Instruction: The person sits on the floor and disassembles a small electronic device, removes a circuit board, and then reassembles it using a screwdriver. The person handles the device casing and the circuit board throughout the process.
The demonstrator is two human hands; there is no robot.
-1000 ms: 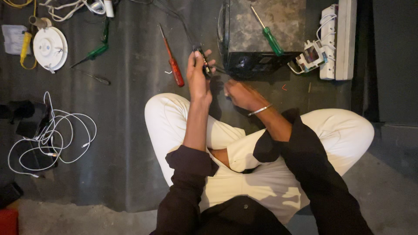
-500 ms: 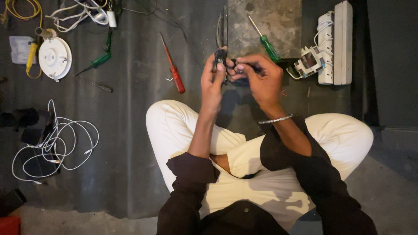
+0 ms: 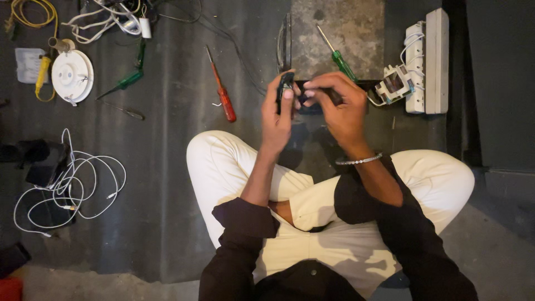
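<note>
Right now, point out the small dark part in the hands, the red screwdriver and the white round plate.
small dark part [image 3: 286, 83], head view, its upper end above the left thumb.
red screwdriver [image 3: 227, 106], head view, its red handle.
white round plate [image 3: 71, 76], head view, its centre.

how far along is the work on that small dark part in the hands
Done: screwdrivers are laid out, the red screwdriver resting unused on the floor. In hand: the left hand holds a small dark part while the right hand pinches beside it. Left: cannot tell; no finished piece shows.
</note>
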